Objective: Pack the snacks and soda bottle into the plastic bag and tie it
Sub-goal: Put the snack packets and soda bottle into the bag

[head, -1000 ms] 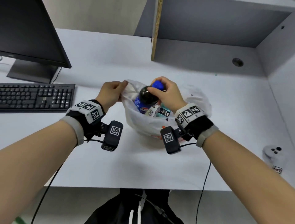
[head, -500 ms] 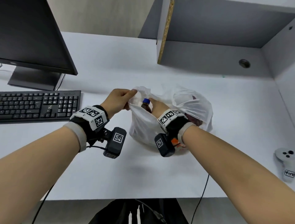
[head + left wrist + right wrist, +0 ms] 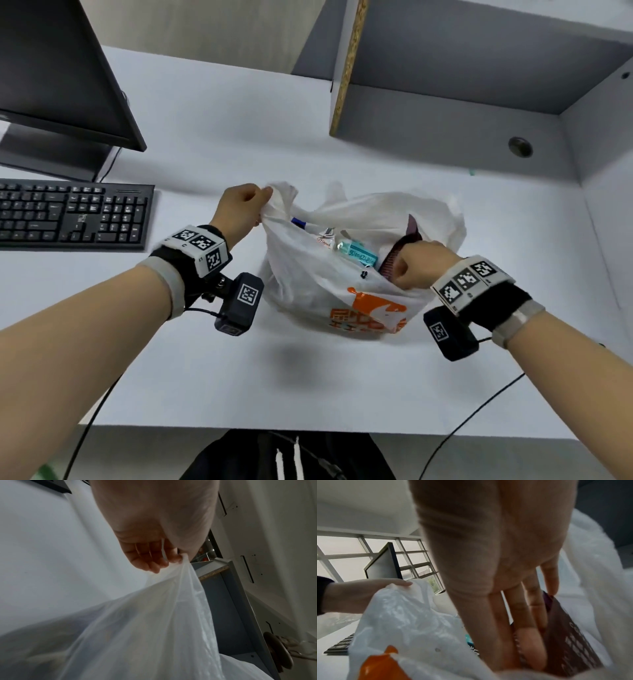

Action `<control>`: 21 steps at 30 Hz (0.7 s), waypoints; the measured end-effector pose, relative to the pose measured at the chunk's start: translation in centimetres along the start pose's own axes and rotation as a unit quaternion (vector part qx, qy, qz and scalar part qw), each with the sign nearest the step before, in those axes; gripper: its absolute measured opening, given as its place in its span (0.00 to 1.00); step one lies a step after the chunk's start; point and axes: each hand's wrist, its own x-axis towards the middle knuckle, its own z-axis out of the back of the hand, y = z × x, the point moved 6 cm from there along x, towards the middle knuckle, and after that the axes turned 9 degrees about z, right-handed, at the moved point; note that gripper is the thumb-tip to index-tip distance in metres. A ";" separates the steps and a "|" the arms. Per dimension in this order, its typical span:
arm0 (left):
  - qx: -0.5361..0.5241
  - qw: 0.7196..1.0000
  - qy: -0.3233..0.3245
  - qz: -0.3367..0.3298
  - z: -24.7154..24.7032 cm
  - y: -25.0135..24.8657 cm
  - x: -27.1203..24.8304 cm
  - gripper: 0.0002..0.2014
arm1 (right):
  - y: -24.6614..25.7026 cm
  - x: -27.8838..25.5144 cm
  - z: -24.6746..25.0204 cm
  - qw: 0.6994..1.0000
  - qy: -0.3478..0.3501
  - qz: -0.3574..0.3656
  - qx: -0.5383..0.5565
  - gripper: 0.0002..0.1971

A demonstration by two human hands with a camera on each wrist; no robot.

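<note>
Pinching the left rim of the white plastic bag with orange print between curled fingers, left hand lifted at the bag's far-left corner. Gripping the near-right rim beside a maroon snack packet, right hand curled at the mouth. Lying inside between both hands: teal snack packet, blue bottle cap. Resting on the white desk.

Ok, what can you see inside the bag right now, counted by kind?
soda bottle: 1 (only its blue cap shows)
snack packets: 3 (white packet, teal packet, maroon packet)
Total: 4 things visible in the bag; anything underneath is hidden.
</note>
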 end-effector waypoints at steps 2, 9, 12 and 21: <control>0.029 0.999 -0.015 -0.008 -0.8 -0.6 0.2 0.15 | -1.2 -1.0 -0.6 0.999 0.026 -0.021 0.002 0.13; 0.139 0.989 -0.010 -0.047 -4.8 -2.2 -1.0 0.09 | -4.3 -1.4 -3.3 0.966 -0.037 -0.148 0.210 0.29; 0.181 0.981 -0.009 -0.073 -5.6 -2.6 -1.1 0.17 | -3.7 -0.6 -2.6 0.964 -0.105 -0.153 0.192 0.25; 0.271 0.960 0.015 -0.068 -5.0 -2.4 0.5 0.25 | -3.5 -0.4 -3.6 0.933 -0.163 -0.176 0.267 0.11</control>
